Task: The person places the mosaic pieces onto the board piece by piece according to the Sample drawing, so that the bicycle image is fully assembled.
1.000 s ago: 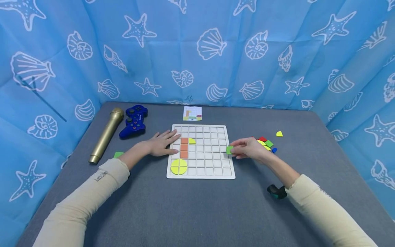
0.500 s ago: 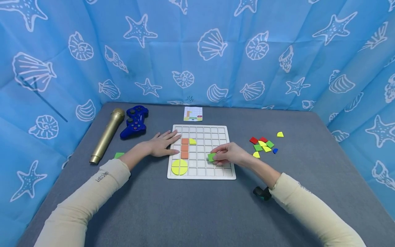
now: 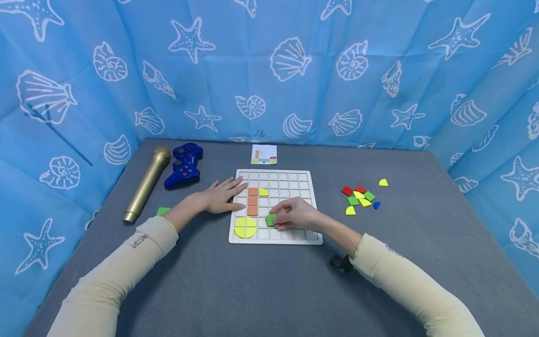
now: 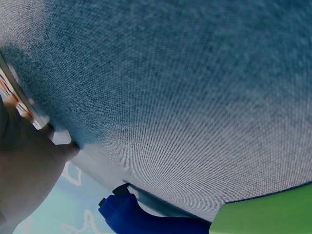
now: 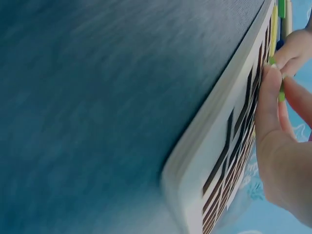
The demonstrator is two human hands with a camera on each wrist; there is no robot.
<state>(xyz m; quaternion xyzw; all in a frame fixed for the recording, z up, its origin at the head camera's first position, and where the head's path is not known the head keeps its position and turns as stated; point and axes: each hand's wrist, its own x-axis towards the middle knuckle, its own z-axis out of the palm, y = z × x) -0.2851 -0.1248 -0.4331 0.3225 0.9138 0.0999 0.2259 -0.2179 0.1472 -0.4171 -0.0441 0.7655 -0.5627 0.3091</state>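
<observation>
A white grid board (image 3: 275, 241) lies on the table with shallow square cells. My left hand (image 3: 220, 196) rests with spread fingers on its left edge. Between thumb and fingers my right hand (image 3: 294, 214) pinches a green square tile (image 3: 270, 220) over the lower middle cells; the right wrist view shows the green tile (image 5: 281, 92) at the fingertips. Orange square tiles (image 3: 252, 201) stand in a column on the board, with a yellow quarter-circle tile (image 3: 263, 192) beside the top one. Yellow quarter-circles form a disc (image 3: 245, 227) at the lower left.
Loose coloured tiles (image 3: 353, 201) lie in a pile to the right. Behind the board is a small pattern card (image 3: 264, 154). A gold microphone (image 3: 147, 185) and a blue game controller (image 3: 184, 166) lie at the left. Another green tile (image 3: 163, 211) lies by the left forearm.
My right hand has carried the green square tile leftward from the board's right edge to its lower middle. The left hand has stayed in place.
</observation>
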